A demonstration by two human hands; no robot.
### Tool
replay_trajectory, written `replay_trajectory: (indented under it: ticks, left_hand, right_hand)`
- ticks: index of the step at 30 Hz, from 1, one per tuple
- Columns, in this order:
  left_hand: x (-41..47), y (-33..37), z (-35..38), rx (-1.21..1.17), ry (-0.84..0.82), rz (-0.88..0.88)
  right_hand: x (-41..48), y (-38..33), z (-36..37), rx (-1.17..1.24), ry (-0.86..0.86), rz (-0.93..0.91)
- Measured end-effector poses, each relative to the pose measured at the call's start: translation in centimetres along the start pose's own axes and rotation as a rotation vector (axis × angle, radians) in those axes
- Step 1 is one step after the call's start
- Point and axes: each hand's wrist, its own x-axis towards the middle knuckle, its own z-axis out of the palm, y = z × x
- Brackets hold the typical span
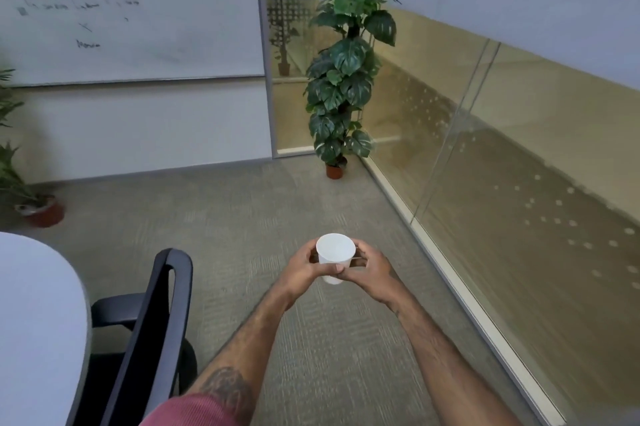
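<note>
A white paper cup is held upright in front of me, above the carpet, at lower centre of the head view. My left hand grips its left side, fingers curled round the wall. My right hand grips the right side, its thumb across the near wall. The cup's inside looks white; whether it holds anything I cannot tell. Its lower part is hidden by my fingers.
A tall potted plant stands in the far corner, with a glass partition running along the right. A black office chair and a white table are at lower left. A second potted plant and a whiteboard lie left.
</note>
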Motion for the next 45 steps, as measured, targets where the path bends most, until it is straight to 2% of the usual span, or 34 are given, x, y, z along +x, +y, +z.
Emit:
replay_trajectory:
  ticks: [12, 19, 28, 41, 45]
  left_hand:
    - [18.6, 1.3, -9.0, -0.004, 0.239, 0.002]
    - [27.3, 3.2, -16.0, -0.072, 0.471, 0.007]
    - [31.1, 3.9, -29.9, -0.138, 0.773, 0.014]
    - [36.3, 5.8, -58.1, -0.142, 1.009, 0.026]
    - [36.5, 6.3, -63.5, -0.126, 1.064, 0.012]
  right_hand:
    - [24.9, -0.1, 0.5, 0.017, -0.248, -0.087]
    - [39.9, -3.2, 3.2, 0.008, -0.457, -0.17]
    - [54.4, -8.8, 16.0, -0.029, -0.732, -0.333]
    - [73.1, -19.9, 40.0, 0.015, -0.926, -0.399]
    - [76.5, -22.2, 45.7, 0.03, -0.987, -0.422]
